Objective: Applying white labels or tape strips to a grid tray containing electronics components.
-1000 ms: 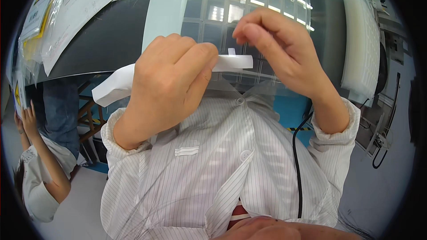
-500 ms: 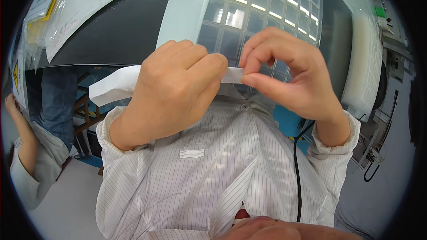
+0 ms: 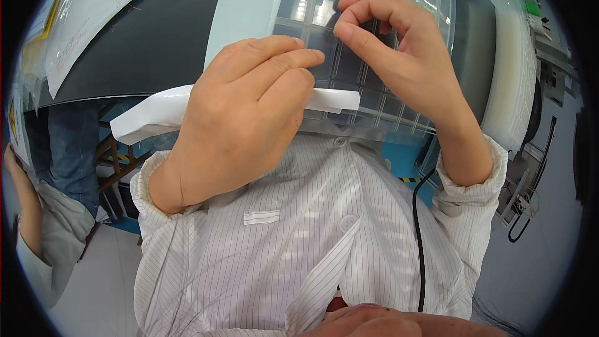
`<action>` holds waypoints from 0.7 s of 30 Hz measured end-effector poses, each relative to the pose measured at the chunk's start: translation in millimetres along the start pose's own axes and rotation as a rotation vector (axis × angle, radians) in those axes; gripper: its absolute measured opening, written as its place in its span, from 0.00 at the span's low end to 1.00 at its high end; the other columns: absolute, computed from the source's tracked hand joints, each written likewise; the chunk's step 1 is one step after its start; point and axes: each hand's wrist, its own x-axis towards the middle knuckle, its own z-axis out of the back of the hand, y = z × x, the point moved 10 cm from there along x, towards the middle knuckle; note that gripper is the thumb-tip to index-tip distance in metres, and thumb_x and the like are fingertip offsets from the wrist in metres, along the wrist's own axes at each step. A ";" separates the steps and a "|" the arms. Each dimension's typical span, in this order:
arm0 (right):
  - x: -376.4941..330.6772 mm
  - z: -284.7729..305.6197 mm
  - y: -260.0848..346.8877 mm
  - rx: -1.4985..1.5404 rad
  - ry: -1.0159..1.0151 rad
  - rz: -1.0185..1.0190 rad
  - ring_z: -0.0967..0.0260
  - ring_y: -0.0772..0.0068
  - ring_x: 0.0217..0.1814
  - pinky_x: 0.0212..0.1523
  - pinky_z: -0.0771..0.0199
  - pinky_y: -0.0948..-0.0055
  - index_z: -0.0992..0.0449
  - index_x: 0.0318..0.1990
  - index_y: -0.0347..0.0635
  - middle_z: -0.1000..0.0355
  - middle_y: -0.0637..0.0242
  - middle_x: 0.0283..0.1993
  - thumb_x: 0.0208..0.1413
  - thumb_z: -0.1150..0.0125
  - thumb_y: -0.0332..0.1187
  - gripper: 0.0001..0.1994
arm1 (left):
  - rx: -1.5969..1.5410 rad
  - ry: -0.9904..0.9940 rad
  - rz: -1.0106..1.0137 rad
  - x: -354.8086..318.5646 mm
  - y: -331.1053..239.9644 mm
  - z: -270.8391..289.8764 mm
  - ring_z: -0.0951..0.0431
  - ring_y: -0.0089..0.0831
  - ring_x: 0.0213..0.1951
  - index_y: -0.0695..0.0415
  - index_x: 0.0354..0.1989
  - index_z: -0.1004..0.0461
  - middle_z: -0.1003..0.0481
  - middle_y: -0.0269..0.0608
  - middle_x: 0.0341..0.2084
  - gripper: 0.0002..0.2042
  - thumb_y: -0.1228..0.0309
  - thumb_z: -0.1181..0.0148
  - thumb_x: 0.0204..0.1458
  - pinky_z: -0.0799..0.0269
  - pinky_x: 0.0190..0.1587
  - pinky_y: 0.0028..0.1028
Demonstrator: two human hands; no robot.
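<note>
My left hand [image 3: 243, 118] is closed around a long white strip [image 3: 153, 114], which looks like folded paper or backing tape. One wide end sticks out to the left of the fist, and a narrow end pokes out on its right side. Above and to the right, my right hand [image 3: 409, 50] is pinched, thumb against the fingers; whatever lies between the tips is too small or hidden to make out. It hovers over a clear plastic tray [image 3: 320, 48] divided into several square compartments.
A pale sheet [image 3: 240, 9] lies along the tray's left side on a dark tabletop [image 3: 137, 56]. Printed papers in plastic sleeves [image 3: 100, 19] are at far left, near another person's arm [image 3: 28, 206]. Stacked clear trays [image 3: 515, 68] stand at right. A black cable [image 3: 419, 243] hangs over my coat.
My right hand has let go of the strip's narrow end and moved up over the tray. The left hand keeps the strip, its upper fingers now lifted and stretched slightly.
</note>
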 end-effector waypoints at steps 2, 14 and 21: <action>0.4 -2.1 -0.6 0.025 -0.002 -0.006 0.36 0.82 0.44 0.44 0.36 0.79 0.20 0.36 0.38 0.28 0.71 0.48 0.60 0.34 0.30 0.05 | 0.000 -0.001 0.001 -0.1 0.9 0.3 0.19 0.48 0.51 0.65 0.33 0.25 0.18 0.49 0.45 0.02 0.82 0.39 0.51 0.25 0.53 0.38; -7.0 1.7 22.5 0.394 -0.169 0.884 0.34 0.70 0.45 0.42 0.34 0.73 0.23 0.33 0.36 0.31 0.63 0.42 0.56 0.33 0.25 0.04 | 0.016 -0.013 0.007 1.6 -0.7 -1.4 0.19 0.47 0.50 0.64 0.32 0.24 0.17 0.47 0.44 0.02 0.82 0.38 0.50 0.25 0.52 0.37; -9.3 3.1 23.9 0.304 -0.225 0.927 0.32 0.71 0.37 0.34 0.32 0.75 0.23 0.32 0.35 0.31 0.64 0.42 0.55 0.33 0.23 0.04 | 0.019 -0.016 -0.008 2.8 -0.7 -2.5 0.19 0.46 0.50 0.64 0.32 0.24 0.17 0.47 0.44 0.02 0.82 0.38 0.50 0.24 0.52 0.37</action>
